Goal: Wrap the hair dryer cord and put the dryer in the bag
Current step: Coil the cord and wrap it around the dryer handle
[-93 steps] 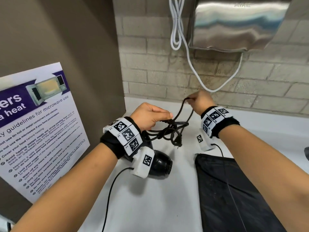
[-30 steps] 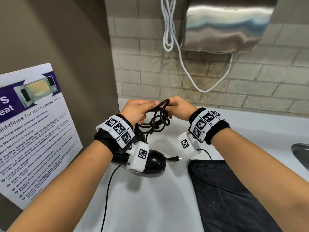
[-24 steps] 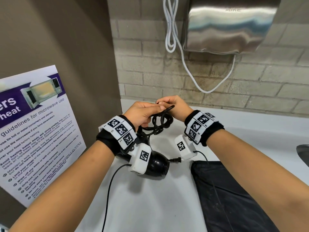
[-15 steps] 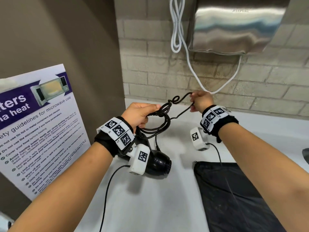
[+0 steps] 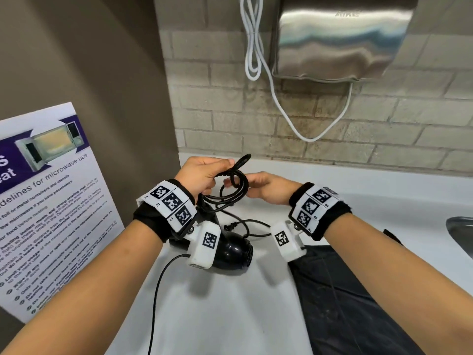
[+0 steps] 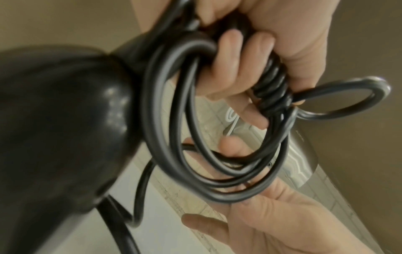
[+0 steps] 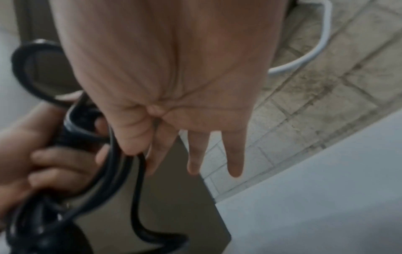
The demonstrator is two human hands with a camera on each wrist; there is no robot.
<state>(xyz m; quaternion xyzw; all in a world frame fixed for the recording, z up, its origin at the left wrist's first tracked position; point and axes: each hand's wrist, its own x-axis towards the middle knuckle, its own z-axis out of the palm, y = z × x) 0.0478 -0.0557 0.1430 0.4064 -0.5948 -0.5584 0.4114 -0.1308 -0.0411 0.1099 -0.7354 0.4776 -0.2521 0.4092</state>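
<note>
The black hair dryer (image 5: 230,252) hangs low over the white counter (image 5: 217,316), below my left wrist. My left hand (image 5: 204,172) grips a bundle of loops of its black cord (image 5: 235,188), fingers curled round it, and a small loop sticks out past the thumb. In the left wrist view the left hand (image 6: 250,60) holds the cord (image 6: 174,120) beside the blurred dryer (image 6: 54,128). My right hand (image 5: 258,185) is at the coil; in the right wrist view the right hand (image 7: 165,103) pinches a strand of cord (image 7: 137,189) between thumb and forefinger. The plug (image 5: 229,226) hangs loose. The black bag (image 5: 345,303) lies flat at the right.
A steel hand dryer (image 5: 340,39) with a white cable (image 5: 256,47) hangs on the brick wall ahead. A microwave poster (image 5: 46,201) leans on the brown wall at the left. A sink rim (image 5: 460,234) shows at the far right.
My right hand had drawn a strand of cord out to the right; it has come back to the coil in my left hand. The left hand has kept its grip.
</note>
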